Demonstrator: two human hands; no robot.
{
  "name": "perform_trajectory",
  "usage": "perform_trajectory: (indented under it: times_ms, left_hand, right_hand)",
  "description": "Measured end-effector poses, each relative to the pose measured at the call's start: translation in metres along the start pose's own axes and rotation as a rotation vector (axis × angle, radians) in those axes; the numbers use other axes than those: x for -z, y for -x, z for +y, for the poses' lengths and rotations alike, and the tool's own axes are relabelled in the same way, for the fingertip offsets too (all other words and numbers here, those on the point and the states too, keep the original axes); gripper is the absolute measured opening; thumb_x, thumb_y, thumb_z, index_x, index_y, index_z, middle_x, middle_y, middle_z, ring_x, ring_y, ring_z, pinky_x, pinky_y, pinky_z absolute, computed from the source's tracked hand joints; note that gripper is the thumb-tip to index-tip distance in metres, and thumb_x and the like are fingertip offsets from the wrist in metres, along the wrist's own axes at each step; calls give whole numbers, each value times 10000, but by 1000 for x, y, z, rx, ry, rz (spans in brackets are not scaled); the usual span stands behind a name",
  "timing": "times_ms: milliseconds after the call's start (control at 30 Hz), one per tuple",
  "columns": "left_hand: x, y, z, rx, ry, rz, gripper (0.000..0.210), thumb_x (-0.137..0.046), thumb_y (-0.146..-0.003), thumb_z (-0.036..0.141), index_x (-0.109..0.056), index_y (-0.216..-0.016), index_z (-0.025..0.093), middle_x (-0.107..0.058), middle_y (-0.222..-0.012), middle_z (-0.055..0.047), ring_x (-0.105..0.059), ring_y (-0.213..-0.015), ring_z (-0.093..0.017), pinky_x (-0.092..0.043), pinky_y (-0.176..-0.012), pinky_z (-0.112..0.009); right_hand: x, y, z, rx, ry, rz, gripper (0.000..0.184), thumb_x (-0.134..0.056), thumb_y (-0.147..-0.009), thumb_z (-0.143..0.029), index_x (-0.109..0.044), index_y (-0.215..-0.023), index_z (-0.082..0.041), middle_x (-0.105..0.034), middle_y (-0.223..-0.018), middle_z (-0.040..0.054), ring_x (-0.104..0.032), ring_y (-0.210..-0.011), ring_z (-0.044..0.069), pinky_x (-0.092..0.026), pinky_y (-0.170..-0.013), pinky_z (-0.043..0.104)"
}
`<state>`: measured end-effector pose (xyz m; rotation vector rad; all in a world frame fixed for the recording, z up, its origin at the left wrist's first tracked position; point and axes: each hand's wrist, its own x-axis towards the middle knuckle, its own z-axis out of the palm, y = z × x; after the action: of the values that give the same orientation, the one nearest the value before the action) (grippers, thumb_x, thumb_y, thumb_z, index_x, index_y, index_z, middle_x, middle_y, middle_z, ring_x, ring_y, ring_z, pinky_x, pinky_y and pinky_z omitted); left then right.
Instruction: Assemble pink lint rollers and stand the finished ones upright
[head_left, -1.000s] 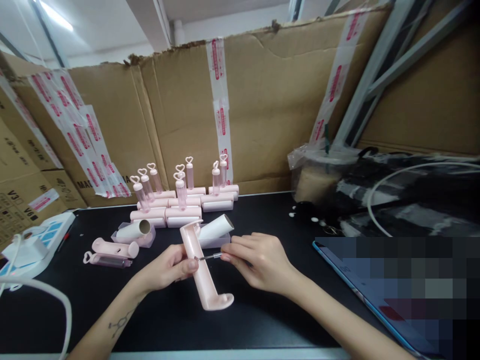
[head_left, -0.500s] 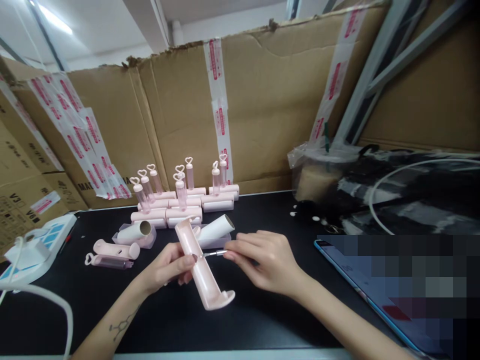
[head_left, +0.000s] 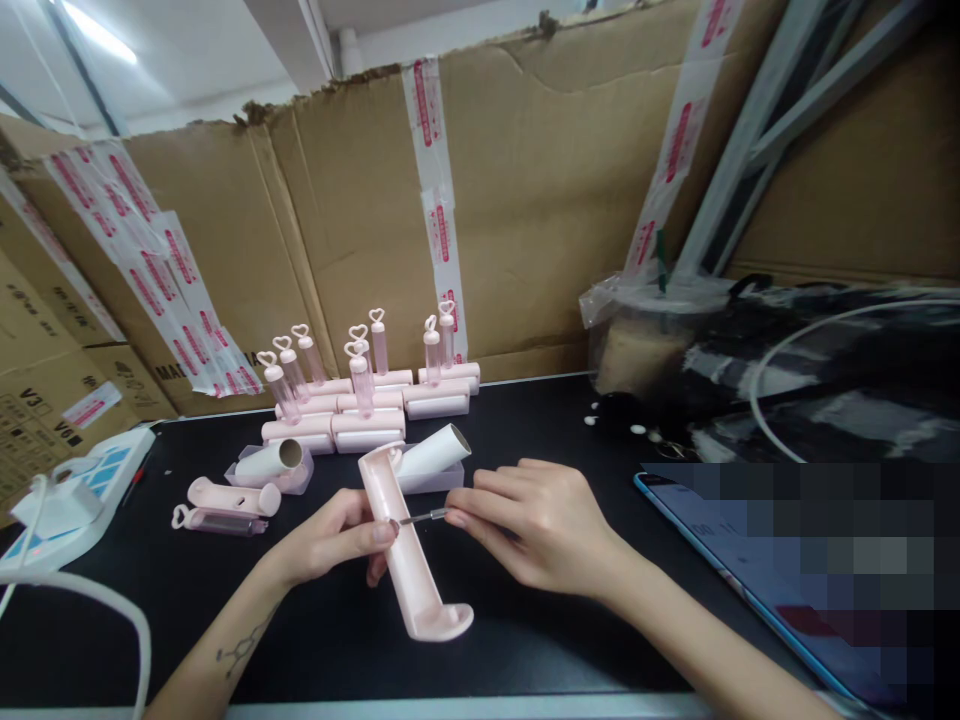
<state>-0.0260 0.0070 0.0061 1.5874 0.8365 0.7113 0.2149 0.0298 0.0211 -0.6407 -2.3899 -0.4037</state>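
Observation:
Between thumb and fingers, my left hand (head_left: 341,535) grips a pink lint roller shell (head_left: 420,575), its hollow side facing me. The shell slants, upper end leaning left. My right hand (head_left: 536,525) pinches a small screwdriver (head_left: 435,515) with a thin metal shaft. Its tip reaches the inside of the shell beside my left thumb; whether it touches a screw is too small to tell. Behind the shell, a white paper roll (head_left: 435,458) leans in a clear tray (head_left: 433,480). A second white roll (head_left: 266,464) lies in another clear tray (head_left: 304,478) to the left.
Several assembled pink lint rollers (head_left: 367,430) with upright heart-topped handles stand at the back. A loose pink shell (head_left: 232,497) and handle (head_left: 225,522) lie left, near a power strip (head_left: 90,500). On the right are a phone (head_left: 712,560) and an iced drink cup (head_left: 637,345). Cardboard (head_left: 540,220) walls the back.
The shell has tipped slightly and its lower end sits a little lower. The screwdriver now angles more, its tip still at the shell's inside. Both hands keep their holds.

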Motion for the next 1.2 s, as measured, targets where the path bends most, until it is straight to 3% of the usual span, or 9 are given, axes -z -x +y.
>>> perform_trajectory:
  times_ms: [267,467,967,1100,1200]
  left_hand:
    - [-4,0,0,44,14,-53,376,-570,-764,470,-542,-681,104,-487,-515,17,-357,-394,-29,-251,-358,-142]
    - [-9,-2,-8,107,186,22,444,-564,-727,553,-503,-641,121,-366,-432,67,-281,-345,-20,-187,-306,-136]
    - [-13,-5,-11,128,365,45,414,-629,-691,517,-484,-638,132,-327,-412,95,-225,-323,-5,-171,-294,-125]
    - [-8,-4,-8,67,254,183,426,-567,-729,545,-496,-682,128,-382,-415,78,-288,-325,-21,-211,-304,-134]
    - [-3,0,1,-41,93,257,387,-589,-736,495,-519,-773,115,-525,-542,13,-458,-438,-64,-350,-394,-162]
  right_hand:
    - [-5,1,5,83,-73,-37,237,-436,-899,-301,-649,-858,-204,-604,-610,-11,-467,-477,77,-215,-499,257]
    - [-15,2,6,41,-112,-29,225,-442,-896,-279,-642,-839,-192,-601,-607,-15,-504,-503,81,-241,-493,242]
    - [-17,1,-4,-39,-134,-41,269,-426,-894,-286,-647,-772,-192,-599,-585,-14,-512,-493,80,-252,-476,225]
    - [4,-3,7,-147,-79,-51,238,-453,-879,-307,-651,-790,-209,-643,-667,-12,-572,-573,86,-305,-522,209]
    - [16,2,27,-388,74,-46,231,-432,-870,-284,-643,-939,-220,-657,-816,8,-615,-651,122,-366,-570,219]
